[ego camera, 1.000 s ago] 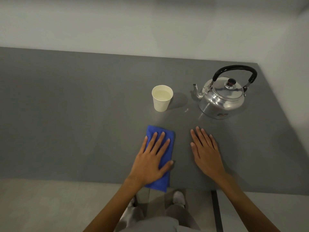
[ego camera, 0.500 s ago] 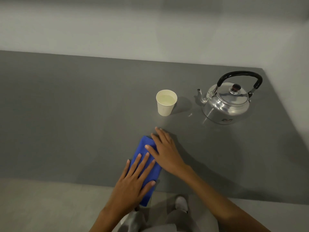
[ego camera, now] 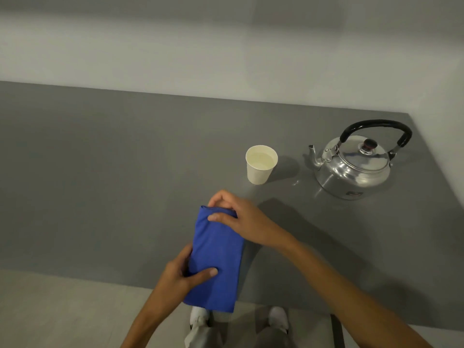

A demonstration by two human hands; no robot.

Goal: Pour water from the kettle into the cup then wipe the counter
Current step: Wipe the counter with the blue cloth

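A folded blue cloth (ego camera: pixel 216 257) is held up off the grey counter (ego camera: pixel 100 184) near its front edge. My right hand (ego camera: pixel 241 219) pinches the cloth's far end between thumb and fingers. My left hand (ego camera: pixel 180 277) grips its near left edge, thumb on top. A white paper cup (ego camera: pixel 261 168) with water in it stands upright beyond the cloth. The silver kettle (ego camera: pixel 354 167) with a black handle sits to the cup's right, spout pointing at the cup.
A few water drops (ego camera: pixel 296 182) lie on the counter between cup and kettle. White walls bound the counter at the back and right. The pale floor and my shoes (ego camera: pixel 278 320) show below the counter's front edge.
My right hand crossed from the bare counter onto the cloth and closed on its far end. My left hand went from lying flat on the cloth to gripping its near edge; the cloth lifted.
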